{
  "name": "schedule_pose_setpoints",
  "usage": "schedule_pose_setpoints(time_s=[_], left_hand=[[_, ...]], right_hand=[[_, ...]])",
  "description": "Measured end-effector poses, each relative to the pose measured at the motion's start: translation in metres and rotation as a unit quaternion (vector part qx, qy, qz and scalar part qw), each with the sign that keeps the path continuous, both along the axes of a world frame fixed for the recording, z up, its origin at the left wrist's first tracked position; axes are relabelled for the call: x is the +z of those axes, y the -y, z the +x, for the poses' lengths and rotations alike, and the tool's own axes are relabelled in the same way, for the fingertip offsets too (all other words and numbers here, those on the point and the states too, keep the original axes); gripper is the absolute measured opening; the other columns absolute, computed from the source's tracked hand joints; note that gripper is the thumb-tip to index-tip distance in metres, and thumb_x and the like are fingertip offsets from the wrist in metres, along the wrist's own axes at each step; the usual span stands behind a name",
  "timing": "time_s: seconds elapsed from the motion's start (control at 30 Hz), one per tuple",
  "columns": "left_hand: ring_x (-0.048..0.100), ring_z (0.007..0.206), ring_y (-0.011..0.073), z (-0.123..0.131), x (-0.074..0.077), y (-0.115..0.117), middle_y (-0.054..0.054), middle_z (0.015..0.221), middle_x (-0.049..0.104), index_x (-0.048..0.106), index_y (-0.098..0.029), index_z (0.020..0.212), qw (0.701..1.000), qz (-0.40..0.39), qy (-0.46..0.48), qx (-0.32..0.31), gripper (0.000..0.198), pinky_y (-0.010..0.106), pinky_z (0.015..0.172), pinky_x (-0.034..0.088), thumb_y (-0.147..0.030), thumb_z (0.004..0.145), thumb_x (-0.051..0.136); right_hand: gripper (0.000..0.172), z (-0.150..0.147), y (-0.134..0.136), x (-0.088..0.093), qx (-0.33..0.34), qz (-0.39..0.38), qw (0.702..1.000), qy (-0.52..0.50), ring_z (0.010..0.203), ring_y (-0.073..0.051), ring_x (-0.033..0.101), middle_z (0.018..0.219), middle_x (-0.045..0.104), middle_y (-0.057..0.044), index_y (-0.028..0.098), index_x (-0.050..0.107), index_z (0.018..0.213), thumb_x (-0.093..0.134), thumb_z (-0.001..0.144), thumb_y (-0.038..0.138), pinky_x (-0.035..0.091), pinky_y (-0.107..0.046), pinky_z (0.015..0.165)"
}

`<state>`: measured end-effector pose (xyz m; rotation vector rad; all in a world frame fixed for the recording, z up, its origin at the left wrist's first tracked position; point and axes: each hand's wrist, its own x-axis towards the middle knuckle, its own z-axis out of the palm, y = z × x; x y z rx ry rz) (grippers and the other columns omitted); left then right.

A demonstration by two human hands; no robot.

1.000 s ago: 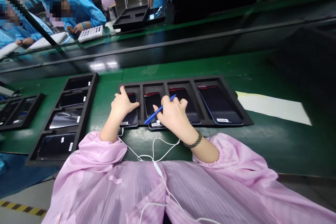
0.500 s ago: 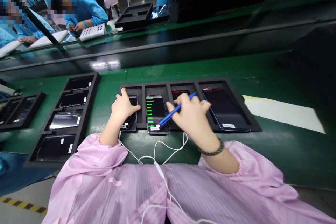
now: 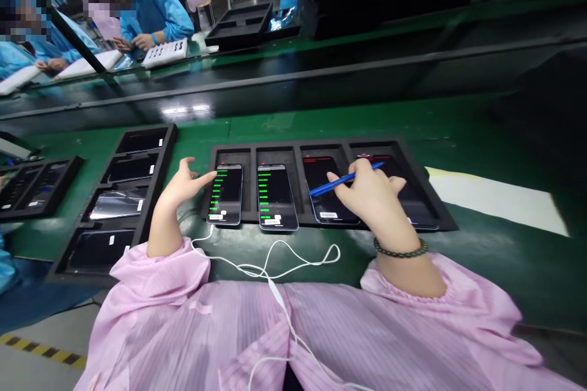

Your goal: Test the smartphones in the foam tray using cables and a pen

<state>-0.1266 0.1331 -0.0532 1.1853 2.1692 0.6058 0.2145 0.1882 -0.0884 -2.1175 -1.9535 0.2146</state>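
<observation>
A black foam tray [image 3: 275,151] lies before me with several phones in its compartments. My left hand [image 3: 181,186] has its fingers spread at the left edge of the leftmost phone [image 3: 232,195], whose dark screen shows green lines; a white cable [image 3: 212,231] runs from its bottom. Beside it lies a second phone [image 3: 277,192] with similar green lines. My right hand [image 3: 369,192] grips a blue pen [image 3: 332,185] above the third phone [image 3: 328,204], which shows red text. Partly hidden behind that hand is the rightmost phone [image 3: 408,189].
To the left, another foam tray [image 3: 160,177] holds several phones, with one more tray [image 3: 73,180] beyond it. A white paper strip [image 3: 499,198] lies at the right. Across a dark ledge [image 3: 293,82], people in blue sit near black trays [image 3: 238,24].
My left hand has moved left off the leftmost phone, uncovering green text on its screen. My right hand has carried the pen rightward from the second phone to the third.
</observation>
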Motion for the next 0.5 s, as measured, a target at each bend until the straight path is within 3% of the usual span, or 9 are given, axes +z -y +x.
schedule_pose_setpoints(time_s=[0.2, 0.4, 0.5], left_hand=[[0.062, 0.127, 0.0291, -0.004, -0.011, -0.003, 0.021, 0.130, 0.067, 0.039, -0.016, 0.140, 0.995, 0.029, 0.093, 0.003, 0.081, 0.043, 0.111, 0.042, -0.051, 0.076, 0.075], [0.063, 0.125, 0.0288, -0.004, -0.017, -0.006, 0.018, 0.126, 0.070, 0.040, -0.017, 0.138, 0.994, 0.042, 0.103, 0.004, 0.080, 0.044, 0.111, 0.043, -0.050, 0.075, 0.075], [0.065, 0.122, 0.0284, -0.002, -0.016, -0.007, 0.018, 0.125, 0.070, 0.040, -0.017, 0.137, 0.993, 0.045, 0.104, 0.007, 0.077, 0.044, 0.110, 0.044, -0.048, 0.076, 0.075]], right_hand=[[0.023, 0.002, -0.002, -0.003, 0.001, 0.016, 1.000, -0.026, 0.080, -0.030, 0.056, 0.067, 0.051, -0.004, 0.024, 0.037, 0.079, 0.052, 0.080, 0.042, 0.031, -0.040, 0.079], [0.021, 0.003, -0.002, -0.005, 0.005, 0.025, 0.998, -0.050, 0.078, -0.030, 0.056, 0.066, 0.051, -0.004, 0.024, 0.040, 0.081, 0.051, 0.081, 0.042, 0.031, -0.040, 0.080], [0.022, 0.015, -0.005, -0.001, -0.025, 0.027, 0.998, -0.060, 0.084, -0.030, 0.056, 0.073, 0.056, -0.005, 0.023, 0.043, 0.085, 0.053, 0.082, 0.042, 0.031, -0.043, 0.085]])
